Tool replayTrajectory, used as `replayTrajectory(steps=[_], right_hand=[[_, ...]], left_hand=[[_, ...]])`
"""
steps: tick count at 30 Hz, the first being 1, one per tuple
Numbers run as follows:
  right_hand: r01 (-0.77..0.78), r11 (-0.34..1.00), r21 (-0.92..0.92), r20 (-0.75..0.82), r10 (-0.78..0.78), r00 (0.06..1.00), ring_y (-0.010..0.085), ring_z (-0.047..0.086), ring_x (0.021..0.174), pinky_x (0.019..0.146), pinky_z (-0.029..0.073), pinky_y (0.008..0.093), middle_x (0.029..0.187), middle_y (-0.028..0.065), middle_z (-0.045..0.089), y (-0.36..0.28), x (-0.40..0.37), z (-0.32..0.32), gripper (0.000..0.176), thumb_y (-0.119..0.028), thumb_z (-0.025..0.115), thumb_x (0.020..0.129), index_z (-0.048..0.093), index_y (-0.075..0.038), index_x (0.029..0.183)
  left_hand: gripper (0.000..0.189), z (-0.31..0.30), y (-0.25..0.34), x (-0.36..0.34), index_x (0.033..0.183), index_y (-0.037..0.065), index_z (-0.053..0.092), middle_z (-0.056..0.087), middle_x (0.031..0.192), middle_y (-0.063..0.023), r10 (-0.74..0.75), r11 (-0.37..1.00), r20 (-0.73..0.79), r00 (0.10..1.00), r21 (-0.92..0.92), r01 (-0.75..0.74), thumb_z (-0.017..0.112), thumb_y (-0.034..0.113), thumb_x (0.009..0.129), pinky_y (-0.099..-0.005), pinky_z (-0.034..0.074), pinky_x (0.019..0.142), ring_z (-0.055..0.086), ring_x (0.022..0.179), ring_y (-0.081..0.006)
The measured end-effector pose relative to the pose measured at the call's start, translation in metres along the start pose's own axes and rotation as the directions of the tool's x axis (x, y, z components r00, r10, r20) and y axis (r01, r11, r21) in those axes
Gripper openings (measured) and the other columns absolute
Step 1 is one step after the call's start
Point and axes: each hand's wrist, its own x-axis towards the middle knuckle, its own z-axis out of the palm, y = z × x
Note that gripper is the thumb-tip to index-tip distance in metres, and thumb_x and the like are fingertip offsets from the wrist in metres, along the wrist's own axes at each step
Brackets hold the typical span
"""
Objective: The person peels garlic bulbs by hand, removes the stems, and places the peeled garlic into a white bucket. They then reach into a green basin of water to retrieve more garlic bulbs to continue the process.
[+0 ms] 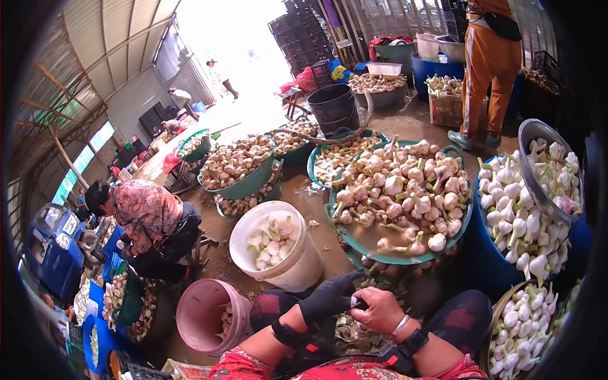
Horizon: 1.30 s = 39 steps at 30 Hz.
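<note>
My left hand (329, 297) wears a black glove and is closed, meeting my right hand over my lap. My bare right hand (378, 310) is also closed, with a metal bangle at the wrist. A small dark piece with a pale spot shows between the hands; I cannot make out what it is. Just beyond stands a wide green tub (468, 218) heaped with untrimmed garlic bulbs (396, 185). A white bucket (303, 256) with cleaned white garlic is ahead to the left. Below my hands lie garlic trimmings (361, 334).
A pink bucket (206, 307) with some garlic pieces tilts at my left. On the right, a blue barrel (487, 253) holds white garlic and a metal basin (527, 161). A crouching co-worker (152, 215) is at left; another person (491, 69) stands behind the tubs. A black bucket (332, 109) stands farther back.
</note>
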Motion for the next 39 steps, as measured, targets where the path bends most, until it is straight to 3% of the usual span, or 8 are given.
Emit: replayTrajectory(steps=[12,17,19,27,29,31,36,39], right_hand=[[0.182,0.979,-0.096,0.007,-0.182,0.983,0.0324,0.060,0.077,0.070,0.049,0.0400,0.080,0.0132,0.060,-0.002,-0.001,0.005,0.024,-0.017,0.067,0.068,0.059,-0.006,0.088],[0.203,0.974,-0.098,-0.003,-0.205,0.979,0.0323,0.060,0.077,0.070,0.047,0.0401,0.080,0.0124,0.060,0.000,-0.001,-0.006,0.025,-0.015,0.066,0.066,0.059,-0.006,0.088],[0.198,0.974,-0.108,0.008,-0.198,0.980,0.0321,0.059,0.078,0.071,0.047,0.0409,0.081,0.0123,0.060,0.003,-0.001,-0.012,0.025,-0.015,0.065,0.066,0.060,-0.006,0.089],[0.004,1.000,0.008,0.036,-0.004,0.999,0.0350,0.056,0.104,0.090,0.046,0.0390,0.114,0.0186,0.059,0.037,-0.008,-0.023,0.062,-0.021,0.076,0.067,0.053,-0.002,0.121],[-0.248,0.969,0.021,0.034,0.247,0.968,0.0299,0.060,0.098,0.089,0.048,0.0357,0.110,0.0171,0.060,0.051,-0.010,-0.034,0.060,-0.020,0.076,0.068,0.054,-0.001,0.120],[-0.496,0.768,0.405,-0.012,0.547,0.837,0.0122,0.060,0.088,0.078,0.051,0.0276,0.100,0.0089,0.063,0.068,-0.012,-0.029,0.038,-0.009,0.069,0.076,0.059,0.000,0.112],[-0.433,0.647,0.628,-0.082,0.608,0.790,0.0150,0.062,0.077,0.071,0.051,0.0300,0.084,0.0084,0.066,0.076,-0.010,-0.018,0.026,-0.009,0.071,0.074,0.064,-0.001,0.098],[-0.402,0.793,0.457,-0.252,0.549,0.797,0.0129,0.061,0.076,0.070,0.051,0.0285,0.083,0.0066,0.066,0.077,-0.010,-0.027,0.021,-0.008,0.068,0.076,0.065,-0.001,0.095]], left_hand=[[0.066,0.031,-0.051,0.002,0.133,-0.002,0.043,0.055,0.123,-0.0091,0.172,0.832,0.060,0.983,-0.543,-0.112,0.064,0.030,0.080,-0.0310,0.040,0.098,0.050,0.113,-0.0150],[0.044,0.045,-0.047,0.013,0.114,0.001,0.055,0.056,0.119,-0.0063,0.209,0.807,0.071,0.975,-0.576,-0.131,0.063,0.026,0.079,-0.0310,0.042,0.094,0.053,0.105,-0.0146],[0.035,0.048,-0.038,0.019,0.110,0.002,0.056,0.057,0.113,-0.0064,0.494,0.847,0.031,0.869,-0.244,-0.473,0.062,0.022,0.081,-0.0310,0.043,0.092,0.054,0.102,-0.0149],[0.040,0.041,-0.057,0.036,0.120,0.000,0.055,0.062,0.110,-0.0090,0.085,0.916,-0.021,0.996,-0.391,-0.086,0.064,0.008,0.082,-0.0307,0.046,0.089,0.055,0.100,-0.0127],[0.041,0.015,-0.049,0.040,0.121,0.004,0.058,0.066,0.097,-0.0103,-0.138,0.990,-0.082,0.987,-0.014,0.137,0.065,0.011,0.081,-0.0328,0.049,0.078,0.062,0.087,-0.0142],[0.045,-0.010,-0.017,0.068,0.127,0.000,0.052,0.061,0.093,-0.0064,-0.005,0.899,-0.155,0.988,0.431,0.072,0.059,0.002,0.083,-0.0265,0.046,0.081,0.056,0.088,-0.0106],[0.050,-0.013,-0.017,0.147,0.120,0.012,0.060,0.062,0.109,-0.0166,0.458,0.700,-0.068,0.886,0.641,-0.313,0.071,0.019,0.072,-0.0413,0.048,0.083,0.060,0.097,-0.0329],[0.060,0.007,-0.028,0.197,0.123,0.020,0.059,0.060,0.118,-0.0149,0.347,0.574,0.081,0.934,0.769,-0.280,0.075,0.019,0.065,-0.0427,0.045,0.092,0.056,0.110,-0.0327]])
